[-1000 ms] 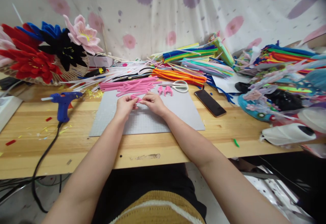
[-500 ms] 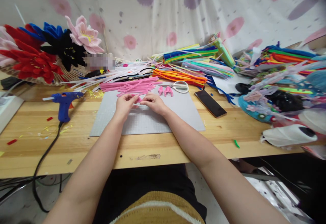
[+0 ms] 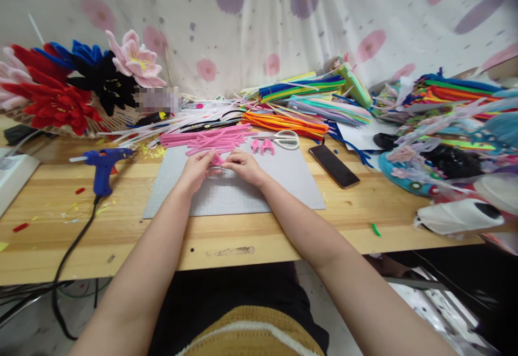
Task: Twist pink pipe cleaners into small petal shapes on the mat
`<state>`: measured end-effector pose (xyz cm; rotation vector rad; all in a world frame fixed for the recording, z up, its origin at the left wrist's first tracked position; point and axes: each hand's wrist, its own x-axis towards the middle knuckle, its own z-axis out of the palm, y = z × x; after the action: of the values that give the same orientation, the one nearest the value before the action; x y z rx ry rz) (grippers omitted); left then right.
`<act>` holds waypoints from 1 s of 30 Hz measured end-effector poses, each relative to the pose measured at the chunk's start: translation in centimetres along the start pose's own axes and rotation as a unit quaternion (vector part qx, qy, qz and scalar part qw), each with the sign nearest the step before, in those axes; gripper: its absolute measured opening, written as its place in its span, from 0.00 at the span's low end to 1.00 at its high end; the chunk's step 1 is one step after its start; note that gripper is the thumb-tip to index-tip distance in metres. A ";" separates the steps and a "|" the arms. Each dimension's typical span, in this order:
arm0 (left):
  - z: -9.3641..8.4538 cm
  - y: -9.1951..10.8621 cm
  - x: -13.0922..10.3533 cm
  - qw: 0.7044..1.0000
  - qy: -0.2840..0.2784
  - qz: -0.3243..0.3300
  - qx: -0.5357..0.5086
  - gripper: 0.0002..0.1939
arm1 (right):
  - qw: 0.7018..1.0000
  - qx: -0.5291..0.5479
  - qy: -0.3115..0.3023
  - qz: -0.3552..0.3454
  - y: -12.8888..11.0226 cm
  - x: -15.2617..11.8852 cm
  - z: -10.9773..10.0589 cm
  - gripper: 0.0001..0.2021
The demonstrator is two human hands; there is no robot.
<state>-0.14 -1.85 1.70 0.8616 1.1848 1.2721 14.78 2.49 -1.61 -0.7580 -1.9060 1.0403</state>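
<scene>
Between my fingertips, over the grey cutting mat (image 3: 259, 197), is a small bent piece of pink pipe cleaner (image 3: 217, 159). My left hand (image 3: 197, 171) is closed on its left side, thumb and fingers pinching. My right hand (image 3: 245, 166) pinches at its right end; the fingers partly hide the contact. Just beyond my hands lies a loose pile of pink pipe cleaners (image 3: 206, 137). Two small folded pink pieces (image 3: 267, 146) rest on the mat to the right of it, beside white-handled scissors (image 3: 286, 139).
A blue glue gun (image 3: 103, 170) with a black cord stands at left. Fuzzy flowers (image 3: 52, 100) are behind it. A phone (image 3: 334, 166) lies right of the mat. Orange pipe cleaners (image 3: 287, 124) and other coloured bundles line the back. A white roll (image 3: 457, 216) sits at far right.
My left hand has turned slightly and its fingers have shifted, so more of the pink piece shows between my hands. My right hand stays nearly in place.
</scene>
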 end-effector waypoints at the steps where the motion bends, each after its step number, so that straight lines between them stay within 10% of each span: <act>1: -0.2 0.2 0.0 1.000 -0.009 0.003 0.011 0.18 | 1.000 0.003 -0.002 0.005 0.0 0.0 -0.1 0.14; 5: -1.7 0.6 0.0 0.993 0.023 0.045 0.107 0.20 | 0.998 0.018 -0.056 0.021 0.0 -0.2 -0.7 0.14; 12: -2.7 0.7 -0.1 0.975 -0.096 0.009 0.202 0.20 | 0.992 0.029 -0.121 0.034 -0.5 -0.3 -2.1 0.14; 23: 0.2 0.0 -0.8 0.997 -0.073 -0.024 0.014 0.16 | 0.984 -0.080 0.145 0.067 0.1 0.2 1.0 0.10; 30: 1.1 -0.7 -0.6 0.999 -0.053 -0.005 0.003 0.14 | 0.978 -0.100 0.158 0.093 -0.5 0.3 1.6 0.12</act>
<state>1.17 -2.43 1.43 0.9161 1.1070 1.2008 13.16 1.92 -1.60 -1.1639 -1.7018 0.7878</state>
